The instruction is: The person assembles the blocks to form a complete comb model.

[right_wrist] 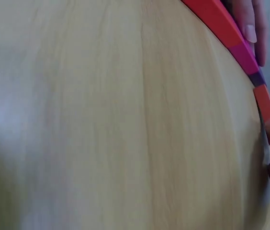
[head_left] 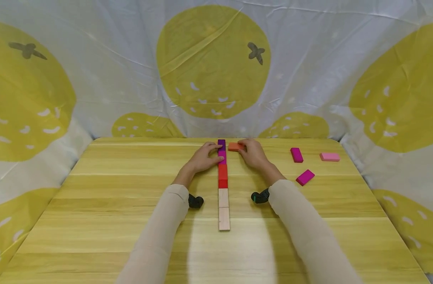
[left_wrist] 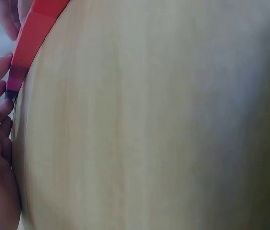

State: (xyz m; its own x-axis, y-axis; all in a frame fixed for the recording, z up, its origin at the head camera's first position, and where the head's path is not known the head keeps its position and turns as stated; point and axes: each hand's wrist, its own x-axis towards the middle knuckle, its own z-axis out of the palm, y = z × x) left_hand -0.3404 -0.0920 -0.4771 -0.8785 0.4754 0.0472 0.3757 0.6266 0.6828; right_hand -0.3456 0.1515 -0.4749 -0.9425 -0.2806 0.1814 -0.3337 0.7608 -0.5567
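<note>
left hand (head_left: 204, 156) at the far end of a straight row of blocks; its fingers and thumb lie apart, a fingertip touching the purple block (head_left: 221, 144), thumb against the magenta block (head_left: 222, 154) next in line. row runs on toward the person: a red section (head_left: 223, 173), then two pale wooden blocks (head_left: 224, 209) end to end.

right hand (head_left: 255, 154) pinches the orange block (head_left: 234, 147) by its right end, thumb and fingers clamped on it. orange block lies crosswise to the row, just to the right of the purple block, a slim gap between in the head view.

off to the right on the wooden table (head_left: 131, 221): two loose magenta pieces (head_left: 297, 155), well apart from the row, one farther back than the other; beyond them, near the right edge, a pink block (head_left: 330, 157).

pale sleeves (head_left: 308, 221) on both arms, a dark device (head_left: 196, 201) at each wrist. behind the table, white cloth (head_left: 120, 59) printed with big yellow round fruit.
</note>
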